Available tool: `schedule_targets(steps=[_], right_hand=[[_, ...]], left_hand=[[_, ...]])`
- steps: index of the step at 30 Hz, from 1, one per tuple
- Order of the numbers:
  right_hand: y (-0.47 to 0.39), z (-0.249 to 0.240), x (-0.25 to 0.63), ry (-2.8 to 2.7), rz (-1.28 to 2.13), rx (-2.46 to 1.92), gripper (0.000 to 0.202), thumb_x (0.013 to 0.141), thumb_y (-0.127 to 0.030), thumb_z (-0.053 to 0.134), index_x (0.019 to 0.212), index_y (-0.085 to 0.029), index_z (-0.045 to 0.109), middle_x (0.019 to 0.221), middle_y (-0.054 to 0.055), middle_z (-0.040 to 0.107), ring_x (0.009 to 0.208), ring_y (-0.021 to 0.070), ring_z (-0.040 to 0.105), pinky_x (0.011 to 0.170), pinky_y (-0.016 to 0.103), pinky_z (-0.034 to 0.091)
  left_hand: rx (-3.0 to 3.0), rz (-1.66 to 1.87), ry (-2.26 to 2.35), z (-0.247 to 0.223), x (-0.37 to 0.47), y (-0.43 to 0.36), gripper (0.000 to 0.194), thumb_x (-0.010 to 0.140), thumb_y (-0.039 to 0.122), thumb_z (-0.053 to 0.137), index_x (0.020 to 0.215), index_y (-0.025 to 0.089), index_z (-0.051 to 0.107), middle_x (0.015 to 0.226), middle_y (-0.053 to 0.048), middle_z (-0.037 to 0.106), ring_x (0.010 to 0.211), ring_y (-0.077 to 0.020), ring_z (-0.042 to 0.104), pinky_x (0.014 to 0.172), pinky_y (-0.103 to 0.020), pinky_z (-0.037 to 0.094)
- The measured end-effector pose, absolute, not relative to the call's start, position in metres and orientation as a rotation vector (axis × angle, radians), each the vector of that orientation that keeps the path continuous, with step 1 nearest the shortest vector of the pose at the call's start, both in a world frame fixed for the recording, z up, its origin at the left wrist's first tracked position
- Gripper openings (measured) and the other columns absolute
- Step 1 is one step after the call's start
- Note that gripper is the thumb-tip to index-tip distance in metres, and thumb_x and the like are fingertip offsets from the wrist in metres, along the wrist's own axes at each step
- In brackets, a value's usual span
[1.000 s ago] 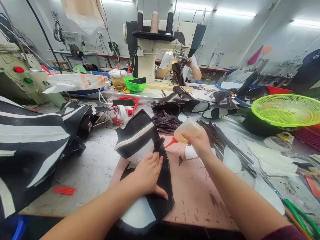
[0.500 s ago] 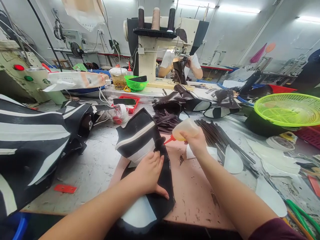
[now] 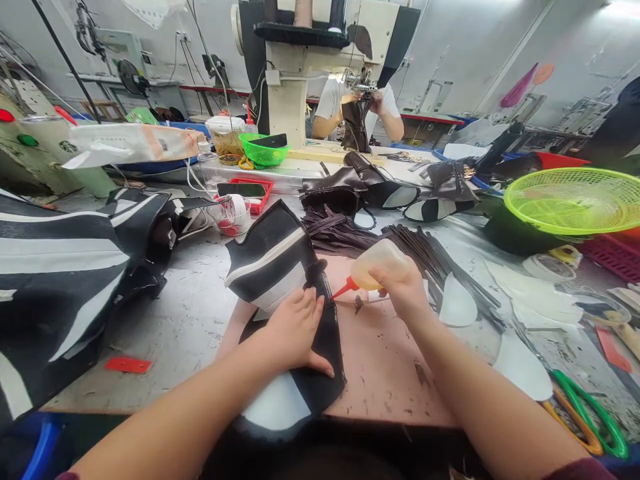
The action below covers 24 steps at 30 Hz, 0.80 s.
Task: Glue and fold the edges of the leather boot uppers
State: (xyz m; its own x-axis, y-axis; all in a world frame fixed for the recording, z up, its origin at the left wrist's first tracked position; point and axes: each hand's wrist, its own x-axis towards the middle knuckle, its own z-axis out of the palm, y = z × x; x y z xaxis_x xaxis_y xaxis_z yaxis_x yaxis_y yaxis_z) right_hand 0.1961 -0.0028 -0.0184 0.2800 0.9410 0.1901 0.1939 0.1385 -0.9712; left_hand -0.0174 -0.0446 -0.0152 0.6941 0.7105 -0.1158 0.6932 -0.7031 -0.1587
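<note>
A black boot upper (image 3: 320,333) with white strips lies on a pinkish board (image 3: 380,353) in front of me. My left hand (image 3: 295,330) rests flat on it, palm down, thumb spread toward the right edge. In my right hand (image 3: 403,287) is a translucent squeeze bottle (image 3: 377,263) of yellowish liquid, tilted so its red nozzle (image 3: 344,289) points down-left. The nozzle tip meets the upper's right edge, where a thin shiny line shows. Behind the bottle lie bundles of dark leather strips (image 3: 415,247).
Striped black uppers (image 3: 65,260) pile up at left. Brown boot uppers (image 3: 360,183) lie behind the strips. A yellow-green basket (image 3: 575,200) and green-handled scissors (image 3: 593,413) are at right. Across the table a person (image 3: 330,110) works at a sewing machine (image 3: 290,73).
My right hand has drawn the bottle toward me, and its nozzle tip has slid down the upper's right edge. The left hand stays on the upper. My view has tipped downward.
</note>
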Motion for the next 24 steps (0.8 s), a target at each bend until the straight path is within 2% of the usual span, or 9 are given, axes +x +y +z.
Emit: schedule_targets(steps=[9,18,24], right_hand=[[-0.039,-0.019,0.206,-1.173,0.927,-1.353,0.053,0.055,-0.047,0.075,0.091,-0.017,0.052,0.074,0.002,0.057,0.055,0.014,0.053,0.032,0.022,0.04],[-0.082,-0.025,0.209,-1.019,1.008,-1.419,0.052,0.052,-0.042,0.078,0.089,-0.016,0.054,0.072,0.001,0.058,0.054,0.0138,0.054,0.032,0.021,0.042],[-0.108,-0.031,0.215,-0.948,1.013,-1.434,0.052,0.05,-0.041,0.08,0.088,-0.018,0.052,0.07,0.0,0.058,0.05,0.0132,0.053,0.031,0.021,0.042]], left_hand=[[-2.773,0.305,-1.163,-0.011,-0.015,-0.044,0.114,0.056,0.084,0.042,0.13,-0.003,0.037,0.131,-0.026,0.041,0.124,-0.0344,0.035,0.103,-0.039,0.021],[-2.784,0.309,-1.182,-0.008,-0.011,-0.045,0.117,0.051,0.083,0.048,0.129,-0.004,0.037,0.13,-0.028,0.041,0.124,-0.0349,0.034,0.104,-0.037,0.019],[-2.76,0.385,-1.168,-0.008,-0.01,-0.045,0.111,0.058,0.082,0.042,0.131,0.0,0.035,0.134,-0.026,0.037,0.126,-0.0343,0.032,0.103,-0.04,0.018]])
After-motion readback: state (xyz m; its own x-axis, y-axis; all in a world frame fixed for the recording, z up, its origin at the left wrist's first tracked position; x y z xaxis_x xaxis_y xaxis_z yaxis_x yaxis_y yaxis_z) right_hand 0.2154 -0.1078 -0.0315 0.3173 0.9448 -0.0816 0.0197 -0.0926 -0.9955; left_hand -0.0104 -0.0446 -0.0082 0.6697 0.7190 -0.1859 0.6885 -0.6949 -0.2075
